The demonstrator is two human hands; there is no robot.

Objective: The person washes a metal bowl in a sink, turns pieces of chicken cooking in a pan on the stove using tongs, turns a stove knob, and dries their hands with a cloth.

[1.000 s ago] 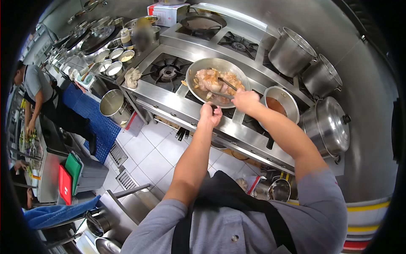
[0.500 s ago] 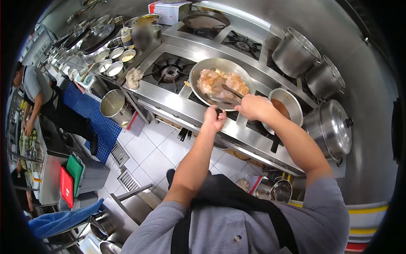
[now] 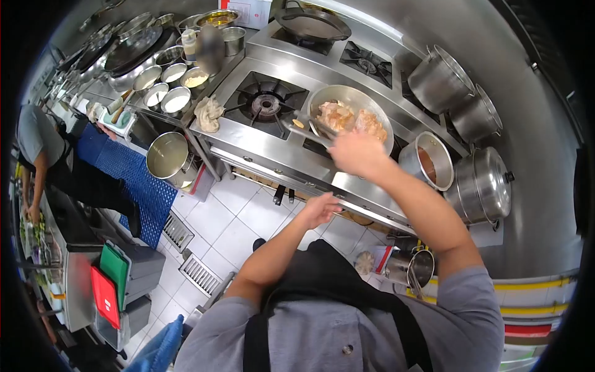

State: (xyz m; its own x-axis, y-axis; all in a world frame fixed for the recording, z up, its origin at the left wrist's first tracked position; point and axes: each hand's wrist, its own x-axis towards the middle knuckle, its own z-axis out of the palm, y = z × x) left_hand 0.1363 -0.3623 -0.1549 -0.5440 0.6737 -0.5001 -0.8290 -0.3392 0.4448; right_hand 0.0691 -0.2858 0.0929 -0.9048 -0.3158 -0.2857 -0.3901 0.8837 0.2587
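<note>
The right hand (image 3: 358, 153) is clenched round silver metal tongs (image 3: 321, 137), whose two arms spread leftward from the grip past the near-left rim of a wide, round silver metal pan (image 3: 367, 101). That pan sits just beyond the grip, two large pieces of pale and browned meat (image 3: 335, 115) inside. One small yellow morsel (image 3: 298, 123) shows between the tong tips; whether they touch it, I cannot tell. The left hand (image 3: 319, 209) is released, fingers loosely spread, nearer the body than the grip, by the stove's front edge. Open room lies left of the grip, over one round black iron burner grate (image 3: 265, 106); to the right, one deep silver pot holding brown liquid (image 3: 409, 162) stands near the pan's rim
</note>
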